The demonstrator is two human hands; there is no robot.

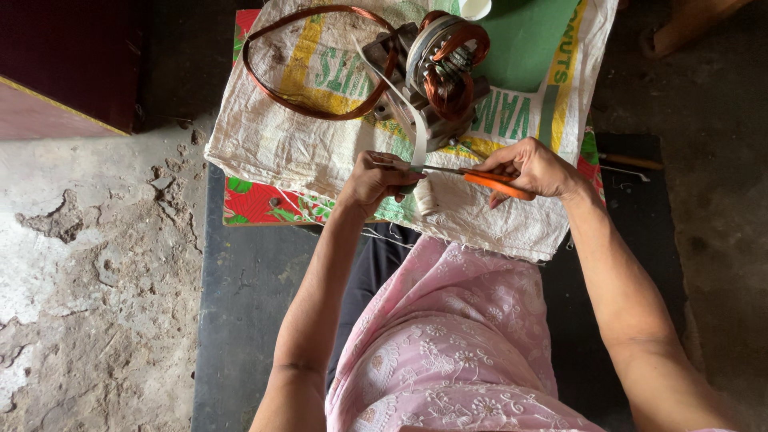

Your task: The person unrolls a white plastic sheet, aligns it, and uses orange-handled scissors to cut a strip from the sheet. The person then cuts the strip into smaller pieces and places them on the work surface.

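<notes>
My right hand (532, 166) grips orange-handled scissors (488, 179), the blades pointing left. My left hand (376, 178) pinches the lower end of a long white strip (402, 104), with the scissor blades meeting the strip just beside my fingers. The strip runs up over a grey motor stator (440, 68) wound with copper wire. A small white spool (427, 196) lies just below the scissors.
A loose loop of copper wire (308, 60) lies left of the stator on a white woven sack (320, 152) spread over a low board with a red floral cover (256, 204). A dark mat (240, 304) covers cracked concrete floor. A screwdriver (632, 162) lies at right.
</notes>
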